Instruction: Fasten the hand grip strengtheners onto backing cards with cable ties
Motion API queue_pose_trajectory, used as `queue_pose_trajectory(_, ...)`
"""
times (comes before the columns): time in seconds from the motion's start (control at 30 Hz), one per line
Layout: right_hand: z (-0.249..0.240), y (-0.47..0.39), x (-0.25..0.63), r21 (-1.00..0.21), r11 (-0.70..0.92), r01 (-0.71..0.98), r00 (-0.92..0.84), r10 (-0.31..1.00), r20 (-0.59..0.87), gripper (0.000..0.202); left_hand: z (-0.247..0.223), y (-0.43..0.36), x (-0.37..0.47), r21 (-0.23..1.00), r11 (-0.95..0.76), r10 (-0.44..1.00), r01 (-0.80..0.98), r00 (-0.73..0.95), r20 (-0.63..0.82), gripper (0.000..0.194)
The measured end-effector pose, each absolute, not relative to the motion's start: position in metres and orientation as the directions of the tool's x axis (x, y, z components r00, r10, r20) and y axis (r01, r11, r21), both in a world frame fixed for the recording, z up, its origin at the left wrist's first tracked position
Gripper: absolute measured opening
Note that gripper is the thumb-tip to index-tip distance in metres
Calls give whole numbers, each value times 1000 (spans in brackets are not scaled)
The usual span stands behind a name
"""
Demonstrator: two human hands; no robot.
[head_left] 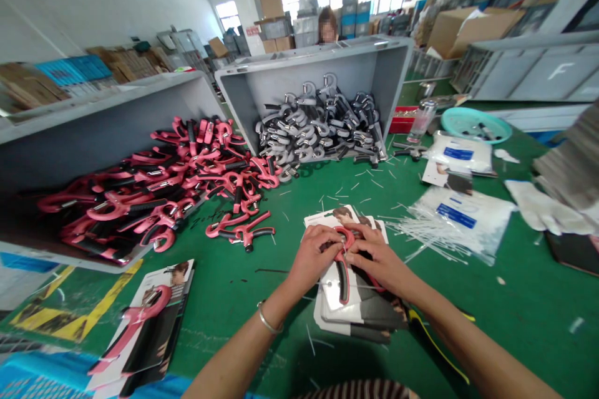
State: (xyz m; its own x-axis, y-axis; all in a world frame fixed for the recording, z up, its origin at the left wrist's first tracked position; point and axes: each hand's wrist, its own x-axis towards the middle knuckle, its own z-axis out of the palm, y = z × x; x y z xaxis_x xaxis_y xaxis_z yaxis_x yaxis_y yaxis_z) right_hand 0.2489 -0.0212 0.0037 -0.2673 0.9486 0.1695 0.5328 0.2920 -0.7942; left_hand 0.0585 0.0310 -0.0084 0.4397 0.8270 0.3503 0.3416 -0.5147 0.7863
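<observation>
Both hands work in front of me over a stack of printed cards (337, 324). A red and black hand grip exerciser (344, 283) lies on the top card, its curved end up between my fingers. My left hand (316, 255) is closed with fingertips pinching the exerciser's upper part. From the other side, my right hand (377, 259) is closed with bent fingers at the same spot. A thin white strand shows near the fingertips; which fingers grip it is hidden. White cable ties (425, 237) lie spread just right of the cards.
Grey bins hold red exercisers (187, 168) and grey ones (318, 124). A carded red exerciser (140, 318) rests on a blue basket at left. Yellow-black pliers (435, 343) lie beneath my right forearm. Cable tie bags (468, 218) and a turquoise bowl (472, 115) stand right. A person (327, 28) is behind.
</observation>
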Motion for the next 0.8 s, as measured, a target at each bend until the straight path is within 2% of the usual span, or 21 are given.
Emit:
queue_pose_trajectory(0.4, 4, -20, 249, -806, 283, 520, -263, 951, 164, 20, -6, 29, 58, 771, -526, 824, 358, 440, 357, 9)
queue_pose_trajectory(0.6, 2, -17, 249, -844, 204, 495, -197, 973, 119, 21, -3, 26, 55, 757, -557, 788, 341, 504, 354, 9)
queue_pose_trajectory(0.67, 1, -16, 248, -855, 194, 481, -165, 978, 129, 21, -1, 28, 55, 807, -507, 802, 304, 510, 312, 9)
queue_pose_trajectory(0.8, -4, -15, 242, -850, 222, 478, -101, 975, 197, 15, 9, 31, 58, 884, -356, 889, 303, 400, 221, 9)
